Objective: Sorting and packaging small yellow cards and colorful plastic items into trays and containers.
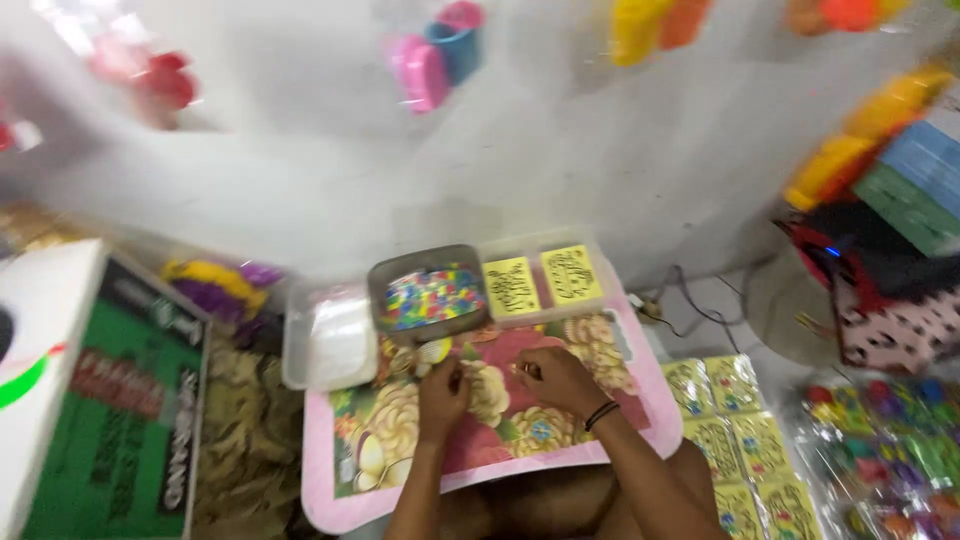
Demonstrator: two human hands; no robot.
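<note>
On the flowery pink tray (pixel 640 420) across our lap, our left hand (pixel 443 395) and right hand (pixel 556 378) sit close together, fingers curled as if pinching something tiny; it is too blurry to tell what, or how tight. Just past them sits a grey dish of colourful beads (pixel 432 295), with yellow cards (pixel 540 278) in a clear box beside it. We think slow, gentle fingers work best so nothing rolls away.
</note>
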